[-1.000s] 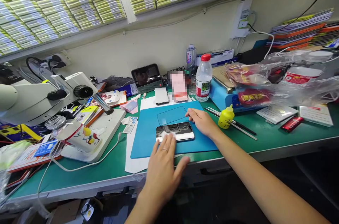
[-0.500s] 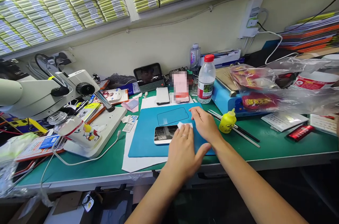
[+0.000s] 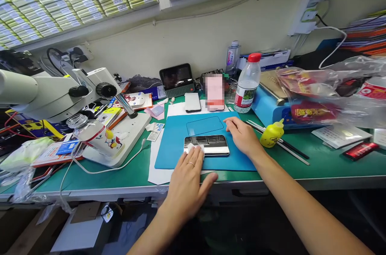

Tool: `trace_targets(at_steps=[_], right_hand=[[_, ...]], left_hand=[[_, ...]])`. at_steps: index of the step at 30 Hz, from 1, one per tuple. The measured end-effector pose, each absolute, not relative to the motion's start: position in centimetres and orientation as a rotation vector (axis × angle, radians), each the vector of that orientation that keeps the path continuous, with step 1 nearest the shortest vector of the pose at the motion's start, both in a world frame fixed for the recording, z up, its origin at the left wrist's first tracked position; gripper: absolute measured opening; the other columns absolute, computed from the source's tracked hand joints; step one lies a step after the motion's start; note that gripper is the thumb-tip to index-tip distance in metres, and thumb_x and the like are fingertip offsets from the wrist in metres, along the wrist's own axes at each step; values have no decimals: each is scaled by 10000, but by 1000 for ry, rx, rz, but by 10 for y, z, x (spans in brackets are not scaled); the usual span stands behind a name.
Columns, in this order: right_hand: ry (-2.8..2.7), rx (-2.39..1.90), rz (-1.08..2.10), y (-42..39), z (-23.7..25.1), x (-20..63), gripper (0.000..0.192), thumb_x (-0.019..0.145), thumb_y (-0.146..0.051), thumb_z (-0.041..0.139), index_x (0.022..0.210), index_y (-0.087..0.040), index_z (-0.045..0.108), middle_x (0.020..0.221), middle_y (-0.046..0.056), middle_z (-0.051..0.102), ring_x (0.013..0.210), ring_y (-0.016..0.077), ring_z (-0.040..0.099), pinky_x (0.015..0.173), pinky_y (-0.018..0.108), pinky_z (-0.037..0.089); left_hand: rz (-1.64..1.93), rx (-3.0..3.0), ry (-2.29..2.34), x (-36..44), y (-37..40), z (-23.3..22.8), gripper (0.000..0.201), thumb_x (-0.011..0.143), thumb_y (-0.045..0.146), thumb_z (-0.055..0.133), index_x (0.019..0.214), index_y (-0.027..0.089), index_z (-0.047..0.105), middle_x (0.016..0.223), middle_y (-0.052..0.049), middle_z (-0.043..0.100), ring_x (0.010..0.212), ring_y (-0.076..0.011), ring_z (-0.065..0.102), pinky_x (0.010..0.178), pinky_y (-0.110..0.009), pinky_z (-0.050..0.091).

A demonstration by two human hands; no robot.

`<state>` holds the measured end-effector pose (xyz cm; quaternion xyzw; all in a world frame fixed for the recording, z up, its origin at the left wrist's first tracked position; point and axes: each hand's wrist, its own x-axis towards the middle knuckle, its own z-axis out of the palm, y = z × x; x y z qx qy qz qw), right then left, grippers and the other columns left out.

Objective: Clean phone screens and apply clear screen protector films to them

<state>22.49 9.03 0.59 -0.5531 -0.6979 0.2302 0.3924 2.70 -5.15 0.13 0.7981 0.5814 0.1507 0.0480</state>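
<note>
A phone [image 3: 216, 150] with a glossy dark, reflective screen lies flat on a blue mat [image 3: 171, 142]. My left hand [image 3: 188, 174] has its fingers stretched over the phone's left end, pressing a small white wipe [image 3: 191, 148] onto the screen. Its thumb sticks out to the right. Beyond the phone, a clear screen glass with a thin black border [image 3: 205, 126] lies on the mat. Over the mat's right side, my right hand [image 3: 243, 136] is half curled, fingers loosely apart, with nothing visible in them. It touches neither the phone nor the glass.
Right of the mat stand a yellow squeeze bottle [image 3: 272, 133], thin tools [image 3: 294, 152], a red-capped water bottle [image 3: 247, 86] and a blue machine [image 3: 267, 108]. Left are a microscope [image 3: 60, 90], a glass jar [image 3: 96, 136] and a white cable [image 3: 120, 168]. Two phones lie behind.
My left hand has slid the wipe from the phone's right end to its left end, uncovering the right part. My right hand stays beside the glass. The camera view has shifted slightly.
</note>
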Motion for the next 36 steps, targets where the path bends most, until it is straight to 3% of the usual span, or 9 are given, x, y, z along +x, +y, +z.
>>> trace_targets(at_steps=[7, 18, 23, 28, 32, 36], right_hand=[[-1780, -1460, 540, 92, 5, 224, 304, 932, -350, 427, 988, -234, 702, 1000, 84, 771, 913, 273, 680, 764, 358, 470], [-1809, -1519, 486, 97, -1, 232, 350, 892, -192, 389, 1021, -238, 711, 886, 55, 780, 793, 241, 688, 732, 329, 459], [-1808, -1519, 488, 96, -2, 233, 354, 892, -189, 396, 1020, -251, 720, 915, 52, 785, 845, 248, 692, 720, 323, 458], [-1856, -1522, 473, 94, -1, 233, 382, 867, -172, 418, 1044, -268, 743, 890, 37, 786, 840, 249, 685, 720, 323, 463], [-1878, -1549, 491, 92, 1, 232, 408, 876, -188, 411, 1086, -267, 751, 805, 36, 770, 783, 250, 681, 711, 329, 468], [-1868, -1559, 509, 91, 3, 232, 411, 876, -190, 405, 1091, -257, 749, 816, 45, 769, 821, 266, 686, 718, 341, 470]], left_hand=[[419, 2390, 1905, 1, -30, 1, 626, 1061, 503, 328, 1521, 83, 397, 1581, -152, 388, 1494, -291, 322, 1201, -499, 337], [421, 2539, 1686, 102, 8, 10, 748, 1046, 596, 269, 1477, 13, 453, 1533, -188, 460, 1454, -321, 397, 1217, -468, 314], [461, 2631, 1586, 77, -8, 6, 616, 1045, 528, 380, 1462, 89, 494, 1520, -139, 496, 1434, -298, 435, 1203, -470, 350], [620, 2709, 1340, 30, -10, 1, 361, 1050, 269, 414, 1338, 223, 628, 1415, -68, 616, 1331, -234, 560, 1131, -424, 463], [609, 2719, 1243, 7, 0, 8, 326, 1051, 257, 425, 1227, 274, 700, 1278, -55, 696, 1188, -219, 655, 1019, -392, 547], [585, 2707, 1297, -17, -1, 10, 349, 1060, 253, 396, 1276, 250, 670, 1318, -66, 673, 1243, -224, 620, 1052, -405, 522]])
